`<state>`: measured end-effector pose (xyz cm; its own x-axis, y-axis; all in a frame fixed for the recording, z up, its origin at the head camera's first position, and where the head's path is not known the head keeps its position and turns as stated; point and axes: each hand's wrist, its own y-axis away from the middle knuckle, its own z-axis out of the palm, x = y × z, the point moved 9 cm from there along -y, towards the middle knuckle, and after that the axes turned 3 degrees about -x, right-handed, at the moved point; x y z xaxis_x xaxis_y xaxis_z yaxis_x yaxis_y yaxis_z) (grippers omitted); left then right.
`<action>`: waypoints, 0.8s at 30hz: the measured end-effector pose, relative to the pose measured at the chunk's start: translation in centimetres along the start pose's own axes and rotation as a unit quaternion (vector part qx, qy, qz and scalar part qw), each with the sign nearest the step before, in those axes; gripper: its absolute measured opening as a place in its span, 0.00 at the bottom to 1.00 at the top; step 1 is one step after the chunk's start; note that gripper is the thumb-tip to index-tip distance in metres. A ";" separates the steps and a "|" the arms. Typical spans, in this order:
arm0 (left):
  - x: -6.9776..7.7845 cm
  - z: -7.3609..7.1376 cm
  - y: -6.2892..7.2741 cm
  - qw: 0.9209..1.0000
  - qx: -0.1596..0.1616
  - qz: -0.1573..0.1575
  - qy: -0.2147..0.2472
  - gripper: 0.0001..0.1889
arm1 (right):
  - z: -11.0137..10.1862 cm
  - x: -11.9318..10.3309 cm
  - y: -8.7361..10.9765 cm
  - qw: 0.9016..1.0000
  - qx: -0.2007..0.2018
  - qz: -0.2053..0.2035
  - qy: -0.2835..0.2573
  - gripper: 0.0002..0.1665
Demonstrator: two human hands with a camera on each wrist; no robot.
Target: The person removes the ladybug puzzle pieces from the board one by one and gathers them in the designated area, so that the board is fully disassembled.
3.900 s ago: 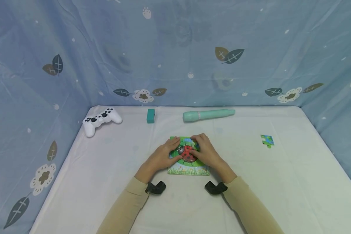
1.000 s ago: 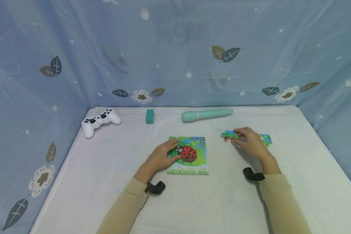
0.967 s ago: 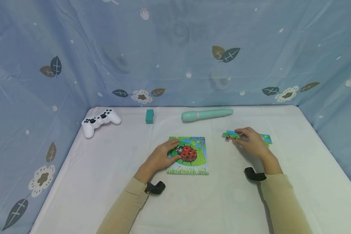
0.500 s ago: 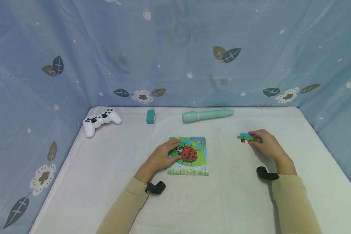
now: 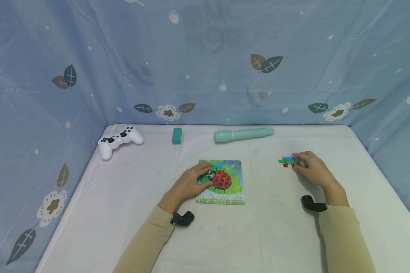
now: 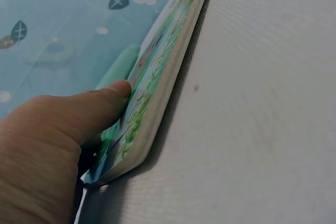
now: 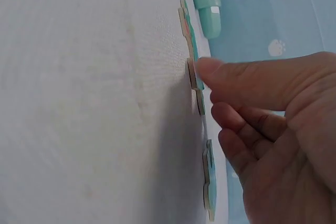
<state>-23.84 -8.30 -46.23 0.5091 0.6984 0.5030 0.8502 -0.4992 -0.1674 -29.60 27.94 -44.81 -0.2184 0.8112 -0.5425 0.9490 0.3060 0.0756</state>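
Observation:
A square jigsaw puzzle (image 5: 225,195) with a ladybug picture lies in its board at the middle of the table. Over its left part rests my left hand (image 5: 188,182), thumb on the picture and fingers toward the far left corner; the left wrist view shows the thumb (image 6: 113,95) on the surface. To the right, my right hand (image 5: 314,170) pinches a puzzle piece (image 5: 288,161), green and blue with some red, between thumb and fingers. That piece is low, at or just over the cloth. A second puzzle piece (image 7: 209,182) lies close by, mostly hidden by the hand in the head view.
Along the back of the table lie a white game controller (image 5: 120,140), a small teal block (image 5: 177,135) and a mint-green stick-shaped thing (image 5: 244,134). A blue patterned cloth (image 5: 205,76) hangs behind and at both sides.
My right hand has left the ladybug puzzle and carried the piece to the right, beside the other piece. In the last half second it barely moves. The left hand stays put.

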 end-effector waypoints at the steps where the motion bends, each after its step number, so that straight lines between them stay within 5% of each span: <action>1: 0.0 0.0 0.0 1.000 -0.001 0.000 0.000 0.32 | -0.1 0.0 0.1 1.000 0.001 0.001 -0.001 0.31; 13: 0.2 -0.3 0.1 1.000 0.016 0.014 -0.007 0.32 | 0.6 -2.1 0.3 0.998 0.004 -0.006 -0.070 0.34; 24: 0.1 -0.6 0.1 0.999 0.032 0.016 0.006 0.31 | 4.0 -9.4 -1.6 0.989 -0.022 -0.094 -0.111 0.32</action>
<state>-23.79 -8.61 -45.73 0.5348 0.6766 0.5061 0.8406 -0.4871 -0.2370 -28.15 17.84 -43.15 -0.3303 0.6098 -0.7205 0.8843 0.4668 -0.0104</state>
